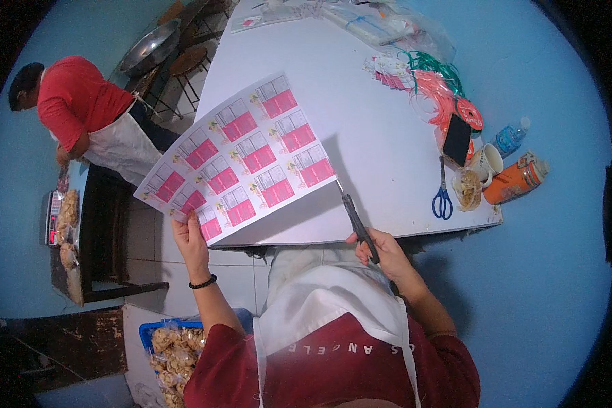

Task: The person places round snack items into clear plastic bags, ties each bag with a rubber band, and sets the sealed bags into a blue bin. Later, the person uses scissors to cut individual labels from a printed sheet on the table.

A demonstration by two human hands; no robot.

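Note:
My left hand [191, 247] grips the lower left edge of a large sheet of printed labels [245, 158], thumb on its face. Rows of pink-and-white labels cover the sheet, which is held up over the near part of the white table [377, 143]. In my right hand [382, 250] is a pair of black-handled scissors [359, 224]. Their blades point away from me and meet the sheet at its lower right corner; whether they are cutting into the paper cannot be made out.
At the table's right stand blue-handled scissors [442, 203], a phone [457, 139], a mug [487, 162], an orange bottle [515, 179] and ribbons [433, 94]. Cut labels [390, 72] lie farther back. A co-worker [86, 112] stands left, by a scale [52, 219]. A blue crate [147, 336] holds bagged food.

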